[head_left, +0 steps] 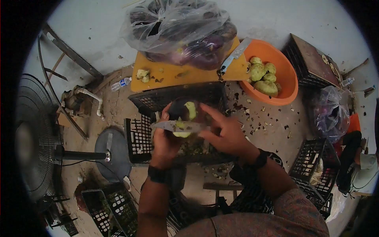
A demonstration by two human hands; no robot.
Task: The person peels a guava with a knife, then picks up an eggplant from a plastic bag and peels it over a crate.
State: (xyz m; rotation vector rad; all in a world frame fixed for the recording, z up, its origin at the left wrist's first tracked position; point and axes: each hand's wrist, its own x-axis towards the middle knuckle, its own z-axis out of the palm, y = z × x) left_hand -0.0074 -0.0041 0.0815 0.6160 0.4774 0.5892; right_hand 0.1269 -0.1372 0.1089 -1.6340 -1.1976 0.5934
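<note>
Left hand (164,138) wrapped around a half-peeled eggplant (182,112) at frame centre, above a black crate (140,138). Right hand (225,132) clamped on a knife (173,126), blade pointing to 9 o'clock across the fruit. At 1 o'clock, orange basin (286,79) with peeled pieces (262,75); at 12, bagged eggplants (185,31).

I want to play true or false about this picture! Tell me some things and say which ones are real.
1. The left hand holds a knife. True.
2. The eggplant is fully peeled. False: dark skin still shows on part of it.
3. The orange bowl is filled with water. False: it holds pale peeled pieces.
4. A plastic bag sits on the yellow board. True.
5. The right hand touches the fan. False: it is at the eggplant.
</note>
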